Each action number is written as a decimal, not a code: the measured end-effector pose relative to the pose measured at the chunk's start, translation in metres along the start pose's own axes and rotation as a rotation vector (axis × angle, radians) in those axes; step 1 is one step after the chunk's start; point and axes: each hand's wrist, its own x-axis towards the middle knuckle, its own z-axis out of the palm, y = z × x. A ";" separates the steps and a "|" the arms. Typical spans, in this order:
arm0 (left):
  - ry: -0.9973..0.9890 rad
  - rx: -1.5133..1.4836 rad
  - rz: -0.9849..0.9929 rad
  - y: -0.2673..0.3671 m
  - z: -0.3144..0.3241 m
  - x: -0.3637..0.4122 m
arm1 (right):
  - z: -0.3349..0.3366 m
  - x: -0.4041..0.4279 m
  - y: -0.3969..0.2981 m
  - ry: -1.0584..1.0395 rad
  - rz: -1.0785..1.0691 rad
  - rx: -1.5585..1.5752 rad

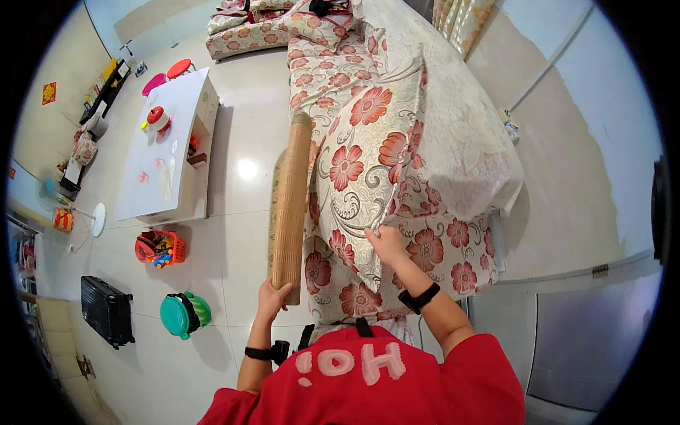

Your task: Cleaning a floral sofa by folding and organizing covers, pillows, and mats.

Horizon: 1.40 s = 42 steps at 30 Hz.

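Note:
My left hand (274, 300) grips the near end of a rolled bamboo mat (294, 212), thumb on top. The mat lies lengthwise along the left side of a sofa with a floral cover (427, 249). My right hand (390, 245) is closed on the right side of a large floral cushion (346, 164), which has red flowers and grey scrolls on cream cloth. Its near corner points toward me. A pale lace-patterned cloth (467, 133) drapes over the sofa's back on the right. What my right fingers hold underneath is hidden.
To the left stands a low white coffee table (154, 186) with a red-lidded container (158, 118) on it. An orange basket of toys (172, 248), a green lidded bucket (183, 314) and a black suitcase (108, 311) stand on the tiled floor. More floral seating (247, 40) lies at the far end.

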 end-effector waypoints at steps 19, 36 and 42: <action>-0.552 0.108 0.332 0.025 0.123 -0.038 | -0.125 -0.297 0.060 0.498 0.017 0.036; -0.711 0.709 0.291 0.032 0.181 -0.136 | 0.026 -0.444 0.138 0.510 0.814 0.876; -0.819 0.272 0.505 0.019 0.185 -0.132 | 0.071 -0.442 0.153 0.555 1.106 0.759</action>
